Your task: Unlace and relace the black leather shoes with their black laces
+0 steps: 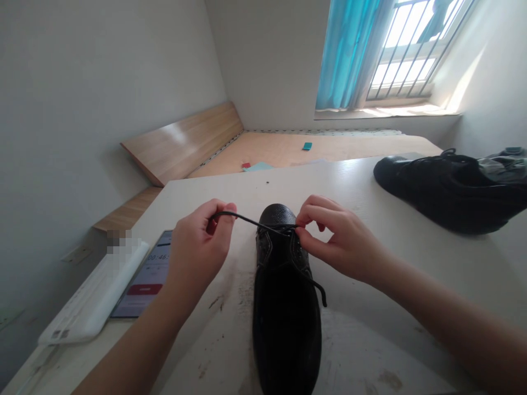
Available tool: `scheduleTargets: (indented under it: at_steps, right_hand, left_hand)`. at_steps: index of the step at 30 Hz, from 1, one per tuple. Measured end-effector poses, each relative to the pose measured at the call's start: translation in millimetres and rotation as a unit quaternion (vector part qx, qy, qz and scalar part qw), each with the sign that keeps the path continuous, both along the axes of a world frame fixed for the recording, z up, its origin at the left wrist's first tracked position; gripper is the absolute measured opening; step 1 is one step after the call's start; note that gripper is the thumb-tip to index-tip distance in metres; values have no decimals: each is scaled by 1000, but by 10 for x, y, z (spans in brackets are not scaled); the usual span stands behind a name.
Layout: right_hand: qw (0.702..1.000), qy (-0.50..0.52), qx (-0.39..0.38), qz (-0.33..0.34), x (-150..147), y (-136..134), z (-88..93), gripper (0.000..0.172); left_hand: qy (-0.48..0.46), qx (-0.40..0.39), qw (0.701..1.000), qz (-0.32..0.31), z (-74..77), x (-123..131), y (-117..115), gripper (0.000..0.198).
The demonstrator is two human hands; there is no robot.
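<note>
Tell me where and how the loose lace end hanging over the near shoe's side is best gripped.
Probably pinch the lace end just behind its tip, coming from the right: it is thin, curves out past the right edge of the near shoe and bends downward, and the right hand is on that side.

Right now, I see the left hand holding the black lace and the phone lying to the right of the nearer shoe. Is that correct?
Not quite: the phone lies to the left of the nearer shoe, as the head view shows. The left hand does hold the black lace.
</note>
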State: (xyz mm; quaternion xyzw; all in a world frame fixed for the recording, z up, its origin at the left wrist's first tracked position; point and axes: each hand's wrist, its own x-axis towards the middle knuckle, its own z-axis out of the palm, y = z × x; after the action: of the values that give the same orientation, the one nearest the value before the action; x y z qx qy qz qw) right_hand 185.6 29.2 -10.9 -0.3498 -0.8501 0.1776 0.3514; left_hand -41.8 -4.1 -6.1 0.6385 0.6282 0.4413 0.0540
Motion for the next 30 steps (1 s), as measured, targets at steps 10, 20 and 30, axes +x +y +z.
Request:
scheduleTargets:
  at_steps: [10,20,30]
  right_hand:
    - [861,279,-400,147,10,4,66,29]
    - [843,346,-379,162,140,7,263,16]
    - [870,169,-358,295,254,-63,311,33]
  left_hand:
    - [-96,-171,887,-418,146,22,-129,29]
    - [-63,-80,948,-302,-45,124,-79,26]
    - [-116,-104,922,-355,-21,142,-124,10]
